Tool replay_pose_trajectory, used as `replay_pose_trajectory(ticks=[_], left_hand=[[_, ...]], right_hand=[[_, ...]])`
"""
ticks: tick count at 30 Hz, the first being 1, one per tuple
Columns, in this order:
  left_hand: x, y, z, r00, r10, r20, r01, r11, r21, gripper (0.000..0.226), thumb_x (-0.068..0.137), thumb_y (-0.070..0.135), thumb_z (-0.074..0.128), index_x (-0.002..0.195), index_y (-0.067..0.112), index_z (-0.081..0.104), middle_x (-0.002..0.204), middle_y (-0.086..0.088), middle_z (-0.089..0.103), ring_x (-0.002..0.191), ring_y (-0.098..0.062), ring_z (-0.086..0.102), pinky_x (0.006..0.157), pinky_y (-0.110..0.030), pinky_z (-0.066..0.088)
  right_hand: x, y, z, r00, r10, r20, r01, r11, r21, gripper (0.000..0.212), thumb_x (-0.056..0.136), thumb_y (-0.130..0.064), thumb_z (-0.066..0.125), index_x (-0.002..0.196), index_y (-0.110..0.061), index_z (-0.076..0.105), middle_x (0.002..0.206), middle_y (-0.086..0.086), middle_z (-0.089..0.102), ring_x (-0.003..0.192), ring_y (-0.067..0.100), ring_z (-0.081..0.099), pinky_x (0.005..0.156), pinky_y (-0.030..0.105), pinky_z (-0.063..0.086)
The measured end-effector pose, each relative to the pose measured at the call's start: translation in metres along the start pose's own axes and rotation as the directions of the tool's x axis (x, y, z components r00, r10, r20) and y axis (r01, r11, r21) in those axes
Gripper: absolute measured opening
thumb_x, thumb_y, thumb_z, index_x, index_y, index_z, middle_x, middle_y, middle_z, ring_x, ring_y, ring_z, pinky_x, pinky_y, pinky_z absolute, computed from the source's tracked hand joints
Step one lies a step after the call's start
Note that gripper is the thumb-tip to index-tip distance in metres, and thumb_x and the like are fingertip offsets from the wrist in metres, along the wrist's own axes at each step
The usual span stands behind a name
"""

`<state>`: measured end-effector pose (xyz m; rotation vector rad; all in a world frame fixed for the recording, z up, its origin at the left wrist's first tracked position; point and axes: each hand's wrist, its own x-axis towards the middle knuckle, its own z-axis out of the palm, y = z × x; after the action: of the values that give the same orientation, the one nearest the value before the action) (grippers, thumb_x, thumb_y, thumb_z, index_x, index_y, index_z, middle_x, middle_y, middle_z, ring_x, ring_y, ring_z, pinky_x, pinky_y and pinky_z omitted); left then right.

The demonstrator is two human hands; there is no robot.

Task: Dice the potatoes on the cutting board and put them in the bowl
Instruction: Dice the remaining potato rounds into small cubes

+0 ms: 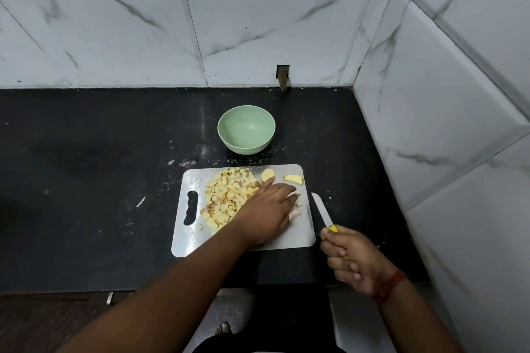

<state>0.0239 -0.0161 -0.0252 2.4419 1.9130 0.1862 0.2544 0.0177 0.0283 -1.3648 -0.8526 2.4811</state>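
A steel cutting board (pixel 298 233) lies on the black counter. A heap of diced potato (pixel 226 196) covers its left half, and two uncut potato slices (pixel 268 174) (pixel 293 179) lie at its far right corner. My left hand (pixel 268 213) rests palm-down on the board, its fingers stretched over the right edge of the dice heap and touching it. To the right of the board my right hand (pixel 351 256) grips the yellow handle of a knife (pixel 322 210), blade pointing away over the counter. An empty green bowl (pixel 246 129) stands behind the board.
White marble-look tiled walls (pixel 444 112) close the counter at the back and on the right. The black counter (pixel 86 180) stretches far to the left. Its front edge runs just below the board, with floor beneath.
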Motion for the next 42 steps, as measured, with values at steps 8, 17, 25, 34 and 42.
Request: replay_pose_trajectory(ticks=[8, 17, 25, 34, 42], left_hand=[[0.003, 0.011, 0.008, 0.989, 0.071, 0.133, -0.080, 0.995, 0.063, 0.072, 0.105, 0.052, 0.012, 0.153, 0.006, 0.042, 0.157, -0.012, 0.042, 0.149, -0.027, 0.033, 0.126, -0.040, 0.004], [0.000, -0.003, 0.002, 0.997, -0.027, 0.070, 0.024, 0.998, 0.050, 0.065, 0.108, 0.052, 0.023, 0.154, 0.009, 0.039, 0.163, -0.014, 0.031, 0.153, -0.027, 0.022, 0.128, -0.043, 0.006], [0.017, 0.001, 0.001, 0.969, -0.127, 0.211, 0.097, 0.984, 0.150, 0.069, 0.107, 0.054, 0.020, 0.159, 0.009, 0.024, 0.168, -0.018, 0.014, 0.156, -0.030, 0.006, 0.127, -0.046, -0.006], [0.020, -0.010, 0.004, 0.967, -0.103, 0.232, 0.075, 0.989, 0.127, 0.068, 0.107, 0.053, 0.018, 0.158, 0.010, 0.028, 0.166, -0.016, 0.022, 0.156, -0.030, 0.011, 0.127, -0.046, -0.004], [0.034, -0.016, 0.002, 0.966, -0.103, 0.239, 0.077, 0.991, 0.113, 0.074, 0.106, 0.056, 0.019, 0.162, 0.009, 0.012, 0.170, -0.013, 0.007, 0.157, -0.025, 0.003, 0.127, -0.045, 0.001]], right_hand=[[0.002, -0.009, 0.003, 0.998, -0.065, -0.027, 0.065, 0.998, -0.018, 0.018, 0.103, -0.021, 0.047, 0.087, -0.013, 0.046, 0.054, 0.000, 0.029, 0.031, 0.007, 0.019, 0.035, 0.008, 0.018], [0.033, -0.027, 0.018, 0.908, -0.346, -0.236, 0.002, 0.567, -0.824, 0.019, 0.101, -0.031, 0.042, 0.090, -0.015, 0.043, 0.075, 0.006, 0.053, 0.053, 0.019, 0.046, 0.046, 0.025, 0.035], [0.056, -0.057, 0.034, 0.928, -0.327, -0.179, -0.160, 0.084, -0.984, 0.021, 0.102, -0.024, 0.040, 0.112, -0.009, 0.050, 0.117, 0.016, 0.060, 0.103, 0.030, 0.060, 0.076, 0.029, 0.041], [0.061, -0.059, 0.036, 0.925, -0.315, -0.214, -0.192, 0.101, -0.976, 0.024, 0.102, -0.024, 0.038, 0.116, -0.009, 0.050, 0.113, 0.014, 0.060, 0.086, 0.023, 0.055, 0.069, 0.029, 0.042], [0.063, -0.058, 0.034, 0.930, -0.301, -0.209, -0.154, 0.197, -0.968, 0.014, 0.101, -0.024, 0.040, 0.100, -0.013, 0.047, 0.089, 0.005, 0.052, 0.070, 0.019, 0.051, 0.057, 0.027, 0.037]])
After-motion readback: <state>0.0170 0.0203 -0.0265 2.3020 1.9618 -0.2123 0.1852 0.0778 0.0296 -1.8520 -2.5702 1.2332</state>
